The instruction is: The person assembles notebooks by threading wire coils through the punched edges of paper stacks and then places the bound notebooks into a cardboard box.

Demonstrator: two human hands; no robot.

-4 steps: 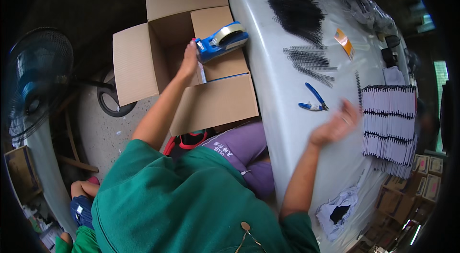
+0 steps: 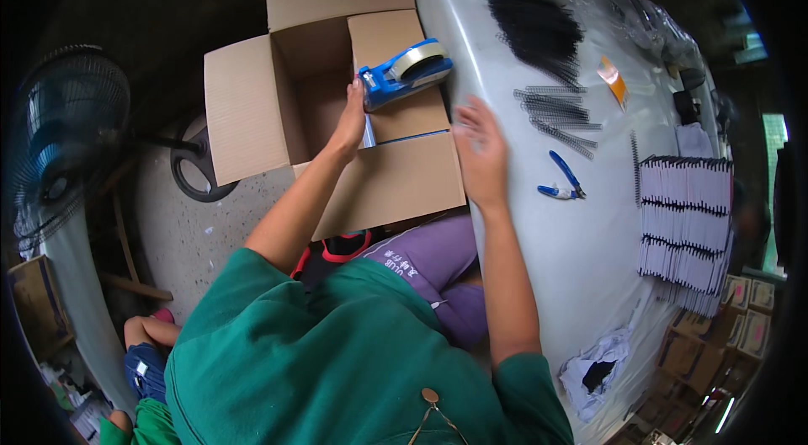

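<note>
An open cardboard box (image 2: 240, 112) stands before me with its flaps spread. A blue tape dispenser (image 2: 391, 89) with a roll of clear tape lies on the brown cardboard panel (image 2: 389, 28) at the box's right side. My left hand (image 2: 347, 127) reaches over the box, fingers stretched out against the dispenser's left end; its palm side is hidden. My right hand (image 2: 483, 154) is over the table edge beside the box, empty, its fingers apart and a little blurred. Blue-handled pliers (image 2: 562, 180) lie on the table to its right.
The plastic-covered table (image 2: 513, 260) carries black wire coils (image 2: 534, 32), loose coils (image 2: 555, 112), an orange-and-white packet (image 2: 613, 83), stacked coil-bound books (image 2: 683, 222) and a crumpled bag (image 2: 593, 373). A fan (image 2: 63, 142) stands at left. Another person's leg (image 2: 151, 334) shows lower left.
My right hand has swung left from beside the stacked books to the table edge next to the box. My left hand stays by the tape dispenser. The whole view has shifted slightly.
</note>
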